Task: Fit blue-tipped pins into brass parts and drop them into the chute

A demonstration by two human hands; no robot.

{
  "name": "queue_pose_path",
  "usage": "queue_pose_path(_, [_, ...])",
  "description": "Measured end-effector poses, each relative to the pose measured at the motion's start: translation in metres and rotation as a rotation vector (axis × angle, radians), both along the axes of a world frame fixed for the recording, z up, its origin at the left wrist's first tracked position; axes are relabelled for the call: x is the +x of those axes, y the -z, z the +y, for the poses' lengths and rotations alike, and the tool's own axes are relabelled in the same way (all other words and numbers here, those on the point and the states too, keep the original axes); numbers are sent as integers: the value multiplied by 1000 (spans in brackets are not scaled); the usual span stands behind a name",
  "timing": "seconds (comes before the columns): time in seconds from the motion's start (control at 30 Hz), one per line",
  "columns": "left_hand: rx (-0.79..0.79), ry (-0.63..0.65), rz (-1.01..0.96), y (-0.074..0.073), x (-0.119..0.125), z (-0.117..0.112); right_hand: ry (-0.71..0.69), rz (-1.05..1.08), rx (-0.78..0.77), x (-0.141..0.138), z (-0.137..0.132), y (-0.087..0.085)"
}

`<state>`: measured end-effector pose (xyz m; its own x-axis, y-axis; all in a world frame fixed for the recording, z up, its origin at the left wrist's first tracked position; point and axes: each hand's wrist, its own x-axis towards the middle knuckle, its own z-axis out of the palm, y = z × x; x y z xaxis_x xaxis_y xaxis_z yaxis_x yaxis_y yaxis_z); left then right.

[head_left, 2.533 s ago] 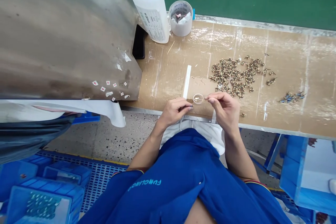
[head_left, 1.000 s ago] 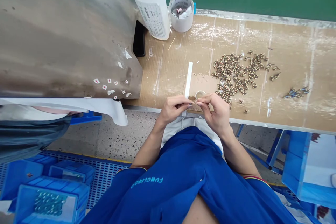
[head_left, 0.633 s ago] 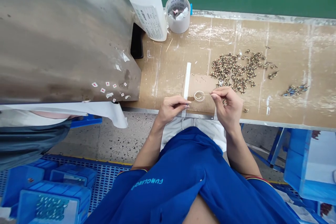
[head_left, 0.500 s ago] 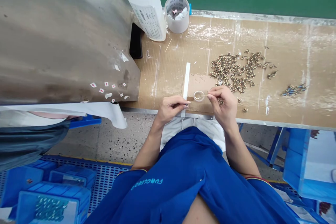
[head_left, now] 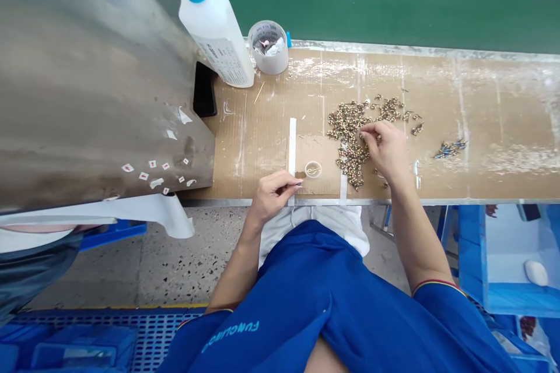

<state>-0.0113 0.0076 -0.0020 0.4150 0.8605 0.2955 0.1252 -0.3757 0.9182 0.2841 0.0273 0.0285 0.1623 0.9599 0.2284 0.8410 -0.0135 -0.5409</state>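
Dozens of small brass parts lie in a heap, with my right hand at its edge.

My right fingertips touch the heap, curled in narrow; I can't tell whether they hold anything. My left hand rests at the front of the cardboard pad, thumb and forefinger pinched closed on something too fine to make out, if anything. On the pad, just beyond that pinch, sits a small clear ring with a thin curl of wire inside. Most of the heap is left, lying across the cardboard-covered bench. Well to the right sits a small cluster of blue-tipped parts, and a blue-capped squeeze bottle and a clear plastic cup stand at the back.
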Motion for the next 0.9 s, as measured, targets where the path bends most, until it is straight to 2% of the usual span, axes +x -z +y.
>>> queue_pose_path(0.2, [-13,-4,14,-1,0,1,-88,-74,-17,4,24,12])
queue_pose_path(0.33, [19,-13,45,-3,1,1,-98,4,71,8,24,8])
queue_pose_path(0.47, [84,3,113,-4,4,-2,20,225,121,0,-3,-14])
queue_pose_path(0.6, [136,66,172,-2,6,-6,50,527,82,-39,-51,-28])
queue_pose_path(0.67, [160,103,215,-1,8,-7,35,700,5,-63,-71,-25])
queue_pose_path(0.77, [222,147,301,-1,12,-10,69,873,-80,-92,-89,-11])
queue_pose_path(0.9, [237,175,370,-2,18,-11,127,973,-184,-107,-97,7])
